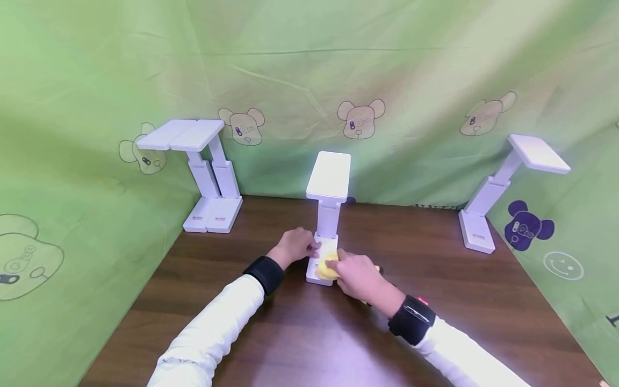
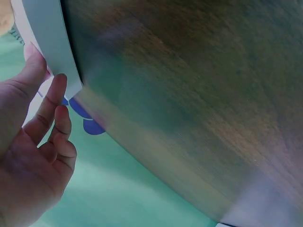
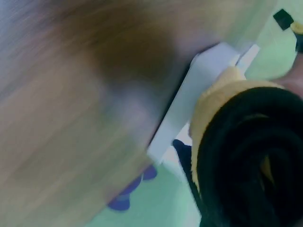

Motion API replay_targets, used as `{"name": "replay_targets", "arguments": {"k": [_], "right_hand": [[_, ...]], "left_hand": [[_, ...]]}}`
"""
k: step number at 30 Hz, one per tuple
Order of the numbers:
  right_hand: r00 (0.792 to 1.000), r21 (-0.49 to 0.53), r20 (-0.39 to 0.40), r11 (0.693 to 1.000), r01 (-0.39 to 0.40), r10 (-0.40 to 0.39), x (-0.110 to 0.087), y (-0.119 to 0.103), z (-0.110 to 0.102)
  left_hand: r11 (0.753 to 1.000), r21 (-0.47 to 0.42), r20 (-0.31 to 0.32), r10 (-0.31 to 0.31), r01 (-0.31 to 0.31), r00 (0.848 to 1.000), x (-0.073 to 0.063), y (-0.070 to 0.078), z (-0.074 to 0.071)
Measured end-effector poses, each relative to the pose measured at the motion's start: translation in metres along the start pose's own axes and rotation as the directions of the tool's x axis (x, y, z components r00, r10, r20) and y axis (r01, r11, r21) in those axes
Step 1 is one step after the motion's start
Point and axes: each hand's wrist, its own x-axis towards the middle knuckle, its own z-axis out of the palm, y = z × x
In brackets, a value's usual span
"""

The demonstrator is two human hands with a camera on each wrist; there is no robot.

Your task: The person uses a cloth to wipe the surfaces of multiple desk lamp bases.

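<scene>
A white desk lamp (image 1: 329,174) with a flat rectangular head stands in the middle of the brown table. My left hand (image 1: 296,244) holds the left side of its base, thumb and index finger at the edge; the left wrist view shows the base's side (image 2: 49,38) between them, other fingers curled. In my right hand (image 1: 360,275) is a yellow cloth (image 1: 328,267) with black edging, pressed on top of the base. Bunched cloth (image 3: 222,92) fills much of the right wrist view, hiding most of that hand; the lamp base (image 3: 189,87) lies beside it.
Two more white lamps stand side by side at the back left, the nearer-left one (image 1: 195,215) touching its neighbour (image 1: 224,215). Another lamp (image 1: 477,231) stands at the back right. A green curtain (image 1: 290,80) with bear faces surrounds the wooden table (image 1: 411,231).
</scene>
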Motion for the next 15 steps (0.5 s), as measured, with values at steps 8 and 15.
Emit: {"name": "replay_targets", "arguments": {"k": [8, 15], "right_hand": [[1.000, 0.037, -0.007, 0.999, 0.017, -0.017, 0.007, -0.009, 0.012], [0.982, 0.060, 0.142, 0.989, -0.135, 0.126, -0.018, 0.006, -0.025]], "left_hand": [[1.000, 0.018, -0.013, 0.015, -0.015, 1.000, 0.001, 0.006, 0.001], [0.999, 0.014, 0.079, -0.041, 0.040, 0.996, -0.002, 0.001, -0.001]]}}
